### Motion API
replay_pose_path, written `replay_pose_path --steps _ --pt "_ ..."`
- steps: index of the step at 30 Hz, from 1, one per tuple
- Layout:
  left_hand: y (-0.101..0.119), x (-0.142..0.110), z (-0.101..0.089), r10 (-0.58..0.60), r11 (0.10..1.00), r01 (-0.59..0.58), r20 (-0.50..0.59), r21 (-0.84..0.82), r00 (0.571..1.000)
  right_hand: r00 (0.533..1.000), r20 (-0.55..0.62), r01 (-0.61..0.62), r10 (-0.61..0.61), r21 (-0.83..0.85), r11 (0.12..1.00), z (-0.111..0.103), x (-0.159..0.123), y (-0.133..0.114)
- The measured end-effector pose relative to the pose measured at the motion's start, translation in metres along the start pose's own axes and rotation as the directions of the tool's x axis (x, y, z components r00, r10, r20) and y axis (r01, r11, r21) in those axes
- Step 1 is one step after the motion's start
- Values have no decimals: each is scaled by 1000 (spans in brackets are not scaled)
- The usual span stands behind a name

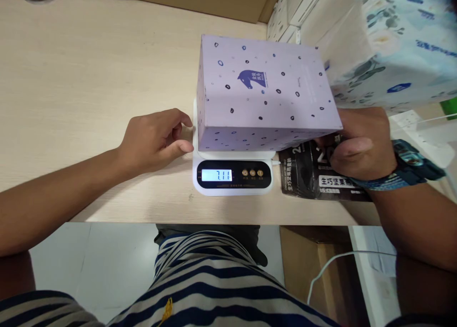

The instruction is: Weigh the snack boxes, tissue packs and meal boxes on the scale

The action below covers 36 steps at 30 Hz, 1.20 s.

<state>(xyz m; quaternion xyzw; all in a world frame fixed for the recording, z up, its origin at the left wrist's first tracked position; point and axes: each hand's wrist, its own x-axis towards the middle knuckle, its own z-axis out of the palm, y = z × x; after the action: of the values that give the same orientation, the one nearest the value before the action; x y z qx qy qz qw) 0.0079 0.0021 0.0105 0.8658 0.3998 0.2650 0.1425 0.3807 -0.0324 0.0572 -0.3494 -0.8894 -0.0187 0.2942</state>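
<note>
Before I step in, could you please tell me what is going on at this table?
A person has a pale purple box over the white scale on the table. The right hand is at the box's right end, above a dark package, its grip partly hidden. The left hand is by the scale's left edge, fingers curled and holding nothing. The lit display seems to read 7.11.

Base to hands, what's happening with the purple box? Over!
Left hand open, beside the scale. Right hand at purple box's right end, fingers partly hidden. Box on scale, display lit. Black packet close on the right.
</note>
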Motion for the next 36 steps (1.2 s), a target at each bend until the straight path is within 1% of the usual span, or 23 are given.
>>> replay_pose_path --steps 8,16,22,26,27,28,32,34,36 --pt "0 0 0 -8 1000 8 17 4 1000 1000 -11 13 -13 -30 999 1 0 0" --pt "1 2 2 -4 1000 3 41 9 999 998 -34 -47 44 -98 994 4 -5 2" --pt "0 0 1 -19 1000 18 52 9 998 997 -47 -72 68 -99 993 4 -6 2" --pt "-3 3 0 16 1000 -16 -52 -16 999 995 -53 -89 82 -147 985 5 -10 4" --pt "-4 6 0 29 1000 -29 -57 3 998 995 -52 -95 87 -170 981 6 -12 6" --pt "-5 9 1 38 999 -36 -42 38 998 995 -52 -99 90 -200 975 7 -13 8" --pt "-9 25 4 16 980 -37 109 193 994 993 -45 -119 110 -331 936 11 -11 10" --pt "-11 28 3 22 978 -46 119 202 993 987 -31 -158 157 -334 929 10 -1 1" --pt "-10 25 -3 45 983 -63 104 173 994 978 -14 -202 207 -284 937 2 14 -17"
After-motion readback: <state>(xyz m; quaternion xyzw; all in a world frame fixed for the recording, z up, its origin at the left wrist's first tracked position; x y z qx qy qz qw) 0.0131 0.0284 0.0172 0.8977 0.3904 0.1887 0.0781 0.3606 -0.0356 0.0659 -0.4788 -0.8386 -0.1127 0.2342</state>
